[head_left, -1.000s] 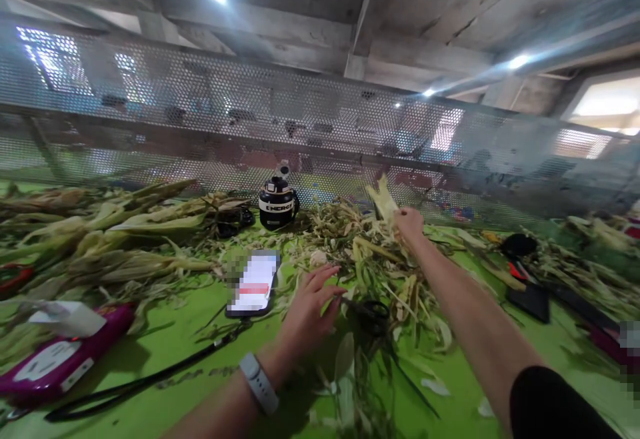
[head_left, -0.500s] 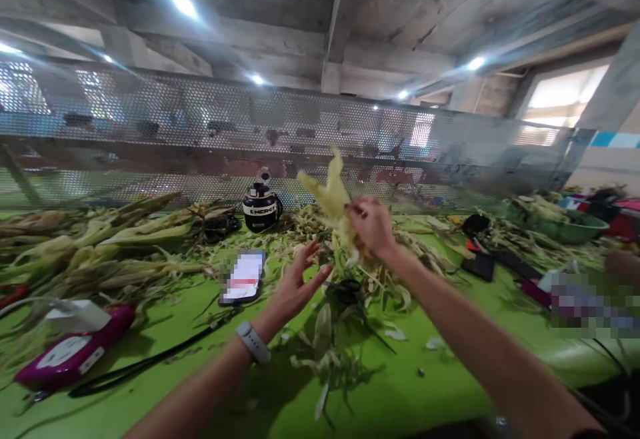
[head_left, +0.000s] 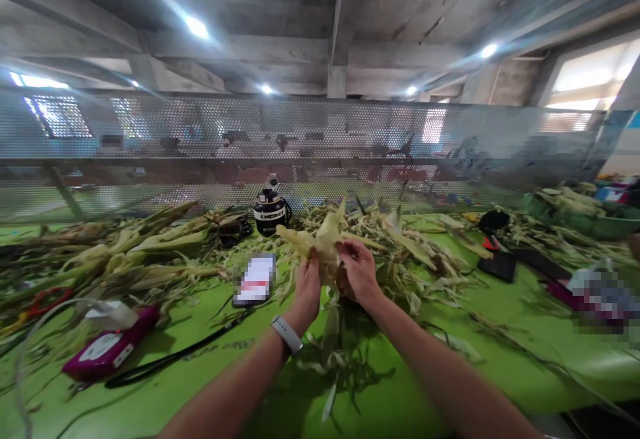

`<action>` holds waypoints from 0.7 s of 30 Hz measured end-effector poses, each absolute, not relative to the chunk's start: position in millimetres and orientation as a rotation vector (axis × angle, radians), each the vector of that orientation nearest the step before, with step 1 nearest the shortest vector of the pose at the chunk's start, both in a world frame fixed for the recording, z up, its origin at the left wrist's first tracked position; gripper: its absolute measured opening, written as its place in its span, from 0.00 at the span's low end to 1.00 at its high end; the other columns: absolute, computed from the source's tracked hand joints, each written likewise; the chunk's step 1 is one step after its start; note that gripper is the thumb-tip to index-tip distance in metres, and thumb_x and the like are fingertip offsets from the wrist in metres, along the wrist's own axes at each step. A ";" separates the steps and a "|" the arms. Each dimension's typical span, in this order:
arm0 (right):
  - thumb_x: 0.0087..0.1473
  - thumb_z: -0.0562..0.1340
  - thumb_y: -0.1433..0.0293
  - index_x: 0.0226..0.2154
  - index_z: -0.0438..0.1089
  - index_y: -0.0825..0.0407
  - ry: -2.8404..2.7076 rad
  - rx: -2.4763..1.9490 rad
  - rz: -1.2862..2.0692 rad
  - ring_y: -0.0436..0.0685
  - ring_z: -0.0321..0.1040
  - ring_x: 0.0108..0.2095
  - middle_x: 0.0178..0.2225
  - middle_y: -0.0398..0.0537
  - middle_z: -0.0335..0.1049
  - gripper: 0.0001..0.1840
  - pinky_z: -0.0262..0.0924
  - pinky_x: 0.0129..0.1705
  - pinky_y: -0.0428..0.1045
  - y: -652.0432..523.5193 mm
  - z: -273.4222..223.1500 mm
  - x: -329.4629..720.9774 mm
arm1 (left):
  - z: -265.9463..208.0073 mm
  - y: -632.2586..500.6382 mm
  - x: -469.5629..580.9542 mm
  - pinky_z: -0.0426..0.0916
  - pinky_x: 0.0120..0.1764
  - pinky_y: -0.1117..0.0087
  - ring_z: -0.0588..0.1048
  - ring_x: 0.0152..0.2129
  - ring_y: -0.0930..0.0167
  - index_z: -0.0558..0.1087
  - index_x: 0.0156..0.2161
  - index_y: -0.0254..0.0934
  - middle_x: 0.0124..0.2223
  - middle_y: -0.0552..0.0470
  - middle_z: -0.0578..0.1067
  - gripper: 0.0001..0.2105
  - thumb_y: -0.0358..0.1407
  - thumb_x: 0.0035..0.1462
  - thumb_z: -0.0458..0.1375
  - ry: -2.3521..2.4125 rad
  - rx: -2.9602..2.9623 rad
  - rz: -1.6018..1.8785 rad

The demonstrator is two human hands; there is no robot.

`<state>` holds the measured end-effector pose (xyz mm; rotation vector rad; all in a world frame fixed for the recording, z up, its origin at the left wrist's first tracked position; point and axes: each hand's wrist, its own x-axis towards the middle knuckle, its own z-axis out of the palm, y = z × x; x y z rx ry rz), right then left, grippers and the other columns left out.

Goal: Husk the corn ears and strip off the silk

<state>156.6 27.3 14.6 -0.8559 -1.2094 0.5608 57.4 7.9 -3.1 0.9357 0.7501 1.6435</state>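
Note:
Pale yellow-green corn husk [head_left: 329, 239] is spread between my two hands above the middle of the green table [head_left: 200, 386]. My left hand [head_left: 307, 287] closes on its left side, thumb up. My right hand [head_left: 359, 271] pinches its right side with the fingertips. A brownish part shows under the husk by my right hand; I cannot make out what it is. Below my hands lies a tangle of torn husk strips [head_left: 333, 352]. More loose husks [head_left: 400, 239] are heaped just behind my right hand.
Left of my hands are a phone [head_left: 256, 280] with a black strap, a purple power strip [head_left: 107, 346] with a white plug, orange-handled scissors [head_left: 50, 300] and a husk pile [head_left: 160, 246]. A black bottle [head_left: 270, 212] stands behind. A green basin [head_left: 600, 219] is far right, before a perforated metal screen [head_left: 310, 126].
My right hand has come down with the husk. My left hand, open before, has moved up and right and taken hold of it. The view has shifted slightly left.

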 end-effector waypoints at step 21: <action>0.50 0.63 0.64 0.29 0.76 0.47 -1.325 -0.739 0.411 0.55 0.65 0.36 0.32 0.47 0.70 0.07 0.61 0.41 0.52 15.0 12.9 154.7 | 2.5 5.3 51.2 0.69 0.36 0.70 0.75 0.32 0.68 0.75 0.39 0.33 0.37 0.47 0.79 0.23 0.47 0.40 0.67 0.658 0.836 1.566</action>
